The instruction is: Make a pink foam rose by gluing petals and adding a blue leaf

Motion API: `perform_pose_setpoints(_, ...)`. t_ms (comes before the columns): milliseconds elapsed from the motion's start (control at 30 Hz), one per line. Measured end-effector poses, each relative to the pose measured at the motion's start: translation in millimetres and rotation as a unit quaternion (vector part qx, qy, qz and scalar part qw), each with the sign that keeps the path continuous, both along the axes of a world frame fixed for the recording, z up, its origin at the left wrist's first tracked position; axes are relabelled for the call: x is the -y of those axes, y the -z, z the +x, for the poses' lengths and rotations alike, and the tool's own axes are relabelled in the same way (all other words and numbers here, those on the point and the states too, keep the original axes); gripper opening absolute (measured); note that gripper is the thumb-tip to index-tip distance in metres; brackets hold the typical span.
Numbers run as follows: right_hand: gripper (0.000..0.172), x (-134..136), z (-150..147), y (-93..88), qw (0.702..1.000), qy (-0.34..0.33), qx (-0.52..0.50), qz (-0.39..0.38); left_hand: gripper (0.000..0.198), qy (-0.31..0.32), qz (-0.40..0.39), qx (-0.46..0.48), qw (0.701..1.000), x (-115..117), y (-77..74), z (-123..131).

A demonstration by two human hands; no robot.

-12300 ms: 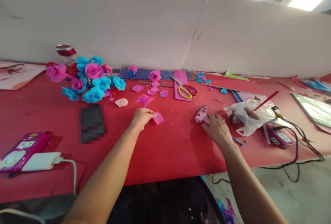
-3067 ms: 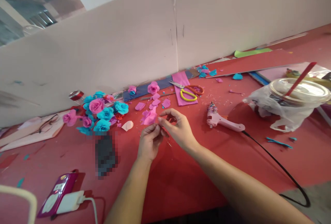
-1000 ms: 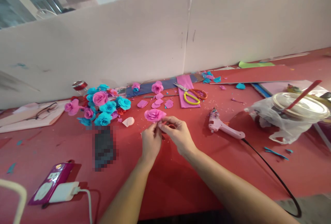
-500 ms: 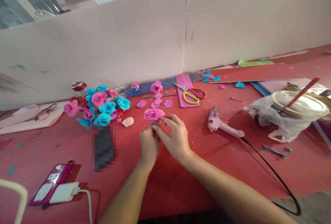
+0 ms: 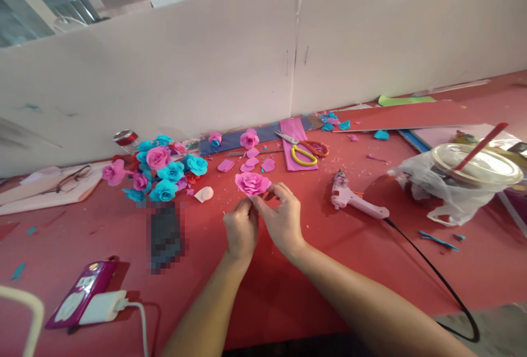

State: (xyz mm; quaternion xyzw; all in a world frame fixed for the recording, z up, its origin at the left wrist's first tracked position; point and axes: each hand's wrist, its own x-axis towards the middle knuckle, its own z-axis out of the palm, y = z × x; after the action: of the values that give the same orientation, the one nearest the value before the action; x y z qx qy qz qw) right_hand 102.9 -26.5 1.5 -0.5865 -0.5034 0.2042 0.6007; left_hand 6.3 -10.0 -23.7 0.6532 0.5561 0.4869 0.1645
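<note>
A pink paper flower is held up over the red table between my two hands. My left hand is closed beneath the bloom, around its stem, which is mostly hidden by the fingers. At the bloom's right lower edge, my right hand pinches a petal between thumb and fingers. Just beyond lie loose pink petals and another pink paper flower. Scissors with yellow and orange handles rest on a strip of pink paper.
A bunch of blue and pink paper flowers is at the left. To the right are a pink glue gun with a black cord and a lidded cup in a plastic bag. A purple power strip holds a white charger.
The flower has tilted to show more of its face and shifted slightly right. My right fingers have moved along its right edge; my left hand stays below.
</note>
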Motion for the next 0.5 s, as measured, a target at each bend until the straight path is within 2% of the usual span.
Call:
perform_pose_setpoints(67,0.011,0,2,0.4,1.0,-0.005,-0.008,0.005,0.022,0.003,0.021,-0.054,0.998,2,-4.6,1)
perform_pose_setpoints(100,0.011,-1,3,0.6,1.0,-0.008,-0.011,0.006,0.024,0.011,0.016,-0.05,0.999,3,-6.7,2)
perform_pose_setpoints(267,0.006,0,5,1.3,0.998,-0.005,0.022,0.053,0.024,0.073,-0.026,0.062,0.995,3,-10.1,3)
perform_pose_setpoints(433,0.012,2,6,2.2,0.981,0.027,0.125,0.149,0.026,0.05,-0.004,0.105,0.993,-1,-2.4,0)
perform_pose_setpoints(500,0.014,4,7,2.2,0.969,0.025,0.162,0.186,0.03,0.042,-0.019,0.159,0.986,-1,-0.3,1)
